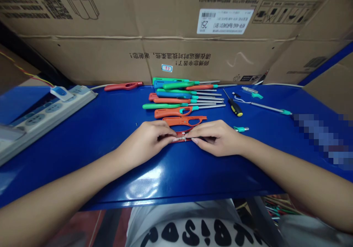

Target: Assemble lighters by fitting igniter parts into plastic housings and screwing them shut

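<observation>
Head cam: red lighter shell (180,133)
Left hand (151,140): pinching one end
Right hand (216,139): other end, can't tell grip tbh

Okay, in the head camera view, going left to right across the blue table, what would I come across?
White power strip → red lighter handle near the cardboard → left hand → red casing between the hands → right hand → teal tip of a metal rod.

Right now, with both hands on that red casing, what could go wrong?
Small pale parts showing in the red casing might slip out. The tiny piece near the left hand could get knocked away. The screwdriver beyond the right hand might roll if bumped.
</observation>
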`<state>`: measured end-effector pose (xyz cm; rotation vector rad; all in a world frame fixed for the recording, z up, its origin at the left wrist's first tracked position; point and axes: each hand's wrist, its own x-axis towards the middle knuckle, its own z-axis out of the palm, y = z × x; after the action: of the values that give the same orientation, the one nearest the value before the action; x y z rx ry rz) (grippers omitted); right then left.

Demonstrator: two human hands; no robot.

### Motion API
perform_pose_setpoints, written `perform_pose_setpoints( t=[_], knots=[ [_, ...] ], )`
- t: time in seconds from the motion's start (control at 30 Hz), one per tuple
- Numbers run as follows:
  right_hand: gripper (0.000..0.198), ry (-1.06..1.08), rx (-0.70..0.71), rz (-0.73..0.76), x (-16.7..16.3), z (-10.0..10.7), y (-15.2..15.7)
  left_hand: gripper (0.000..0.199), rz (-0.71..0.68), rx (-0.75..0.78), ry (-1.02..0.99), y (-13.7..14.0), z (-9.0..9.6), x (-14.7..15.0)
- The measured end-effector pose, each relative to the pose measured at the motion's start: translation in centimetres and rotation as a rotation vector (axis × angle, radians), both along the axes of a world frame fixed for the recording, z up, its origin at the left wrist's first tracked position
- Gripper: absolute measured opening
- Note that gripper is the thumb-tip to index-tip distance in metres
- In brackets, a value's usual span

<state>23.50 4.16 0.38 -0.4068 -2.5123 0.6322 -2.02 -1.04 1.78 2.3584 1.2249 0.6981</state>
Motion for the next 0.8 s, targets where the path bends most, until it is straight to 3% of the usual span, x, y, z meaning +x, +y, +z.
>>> perform_pose_setpoints(
  t=[0.17, 0.37, 0.8],
  knots=[
    [0.024, 0.018, 0.005, 0.011, -0.1, -0.3, 0.1, 0.009, 0.053, 0.0, -0.032, -0.2, 0.0, 0.3],
    [0.015, 0.078, -0.052, -0.115, -0.3, -0.9, 0.3, 0.008, 0.075, -0.023, -0.062, -0.3, -0.2, 0.5],
    [0.009, 0.034, 0.003, -0.067, -0.6, -1.2, 0.4, 0.021, 0.053, 0.021, 0.038, -1.0, -0.1, 0.4]
  ],
)
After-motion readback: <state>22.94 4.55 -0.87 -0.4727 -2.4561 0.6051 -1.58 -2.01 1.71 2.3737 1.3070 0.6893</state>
